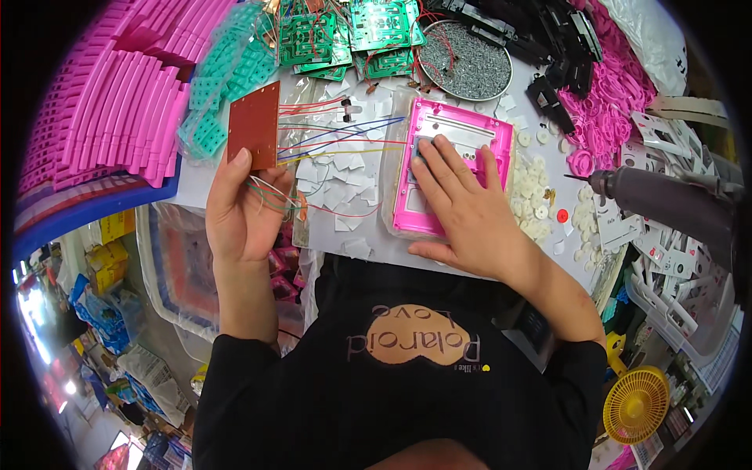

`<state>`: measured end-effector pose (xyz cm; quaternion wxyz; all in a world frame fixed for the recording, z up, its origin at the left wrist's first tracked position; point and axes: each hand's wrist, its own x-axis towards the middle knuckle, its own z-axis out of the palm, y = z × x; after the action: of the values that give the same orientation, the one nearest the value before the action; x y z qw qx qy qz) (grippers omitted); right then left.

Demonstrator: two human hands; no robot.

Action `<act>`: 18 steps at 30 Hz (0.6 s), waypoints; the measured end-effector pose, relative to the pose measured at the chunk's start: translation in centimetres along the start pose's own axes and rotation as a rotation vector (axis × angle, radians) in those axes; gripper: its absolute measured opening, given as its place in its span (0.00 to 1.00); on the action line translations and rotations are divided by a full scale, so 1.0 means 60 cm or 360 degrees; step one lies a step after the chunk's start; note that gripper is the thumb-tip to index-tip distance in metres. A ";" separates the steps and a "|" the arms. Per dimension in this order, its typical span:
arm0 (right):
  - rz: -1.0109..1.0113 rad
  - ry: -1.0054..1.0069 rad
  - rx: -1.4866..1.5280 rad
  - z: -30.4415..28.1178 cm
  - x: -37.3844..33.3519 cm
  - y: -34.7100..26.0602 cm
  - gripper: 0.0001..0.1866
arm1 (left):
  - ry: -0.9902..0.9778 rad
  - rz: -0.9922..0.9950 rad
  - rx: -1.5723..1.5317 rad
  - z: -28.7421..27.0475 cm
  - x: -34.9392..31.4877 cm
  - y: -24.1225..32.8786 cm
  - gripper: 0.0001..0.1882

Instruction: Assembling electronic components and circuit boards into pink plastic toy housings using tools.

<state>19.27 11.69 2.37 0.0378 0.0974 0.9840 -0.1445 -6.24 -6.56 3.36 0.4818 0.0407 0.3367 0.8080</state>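
My left hand [245, 211] grips a brown circuit board [255, 121] by its lower edge, thumb on the near face. Red, blue, white and yellow wires [345, 139] run from the board toward a pink plastic casing [505, 149] lying on the table. Over that casing my right hand [462, 200] rests flat, fingers spread, covering part of its inside. A small black switch [346, 108] hangs at the end of some red wires between the two. Whatever lies beneath my right palm is hidden.
Pink plastic parts [117, 117] are stacked at the left beside teal pieces [207, 117]. Green circuit boards [309, 39] and a round tray of screws [470, 66] stand behind. A dark electric screwdriver [650, 188] points in from the right, near loose white wheels [533, 184]. White paper squares [341, 176] cover the middle.
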 end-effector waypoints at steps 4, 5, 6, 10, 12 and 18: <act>-0.0049 -0.0019 -0.0017 -0.010 -0.008 -0.002 0.53 | 0.0006 0.0046 -0.0092 -0.022 -0.007 0.006 0.19; -0.0048 -0.0039 -0.0007 -0.007 -0.009 -0.004 0.52 | -0.0020 0.0028 -0.0125 -0.025 -0.009 0.010 0.18; -0.0049 -0.0059 0.0003 -0.003 -0.010 -0.006 0.52 | -0.0046 0.0012 -0.0158 -0.025 -0.011 0.014 0.17; -0.0079 -0.0036 -0.0074 0.002 -0.007 -0.008 0.50 | 0.0088 0.0038 -0.0231 -0.011 -0.017 0.032 0.15; -0.0105 0.0040 -0.0048 -0.008 -0.011 -0.005 0.46 | 0.0057 0.0076 -0.0114 -0.004 -0.018 0.012 0.16; 0.0007 0.0598 0.1580 -0.027 0.017 -0.022 0.32 | -0.0177 0.0167 0.0140 0.081 -0.014 -0.082 0.22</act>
<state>17.95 11.11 4.17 -0.1896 0.1300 0.7868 -0.5727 -0.19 -3.28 4.42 0.4544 0.1243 0.3420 0.8131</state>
